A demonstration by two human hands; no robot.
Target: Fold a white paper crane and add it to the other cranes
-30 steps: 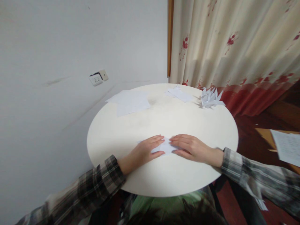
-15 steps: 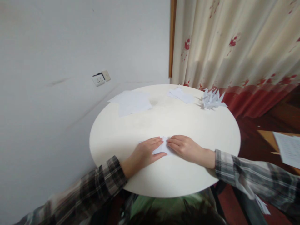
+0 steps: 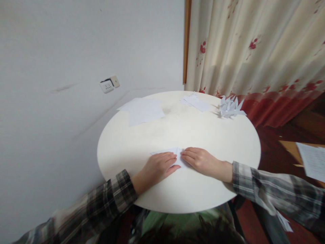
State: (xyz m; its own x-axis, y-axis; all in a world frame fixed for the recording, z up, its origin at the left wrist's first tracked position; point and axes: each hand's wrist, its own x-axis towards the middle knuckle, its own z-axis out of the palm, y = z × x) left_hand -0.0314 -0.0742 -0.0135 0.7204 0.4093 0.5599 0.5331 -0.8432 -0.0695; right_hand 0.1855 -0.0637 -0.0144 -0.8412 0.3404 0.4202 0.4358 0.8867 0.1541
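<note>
A small folded white paper (image 3: 175, 151) lies on the round cream table (image 3: 177, 189) near its front edge. My left hand (image 3: 156, 166) rests flat on the paper's left part, fingers stretched out and pressing down. Opposite it, my right hand (image 3: 200, 161) lies flat on the right part, fingertips almost meeting those of the left. Most of the paper is hidden under both hands; only its top edge and a strip between the fingers show. Both arms wear plaid sleeves.
Loose white sheets (image 3: 143, 110) lie at the table's back left, smaller sheets (image 3: 195, 101) at the back middle. A pile of folded paper figures (image 3: 230, 106) sits at the back right. A wall is left, a curtain (image 3: 254, 51) behind, another sheet (image 3: 313, 161) on a surface at right.
My left hand has slid a little toward me along the paper, baring its top edge. The right hand moved slightly left earlier and now stays put.
</note>
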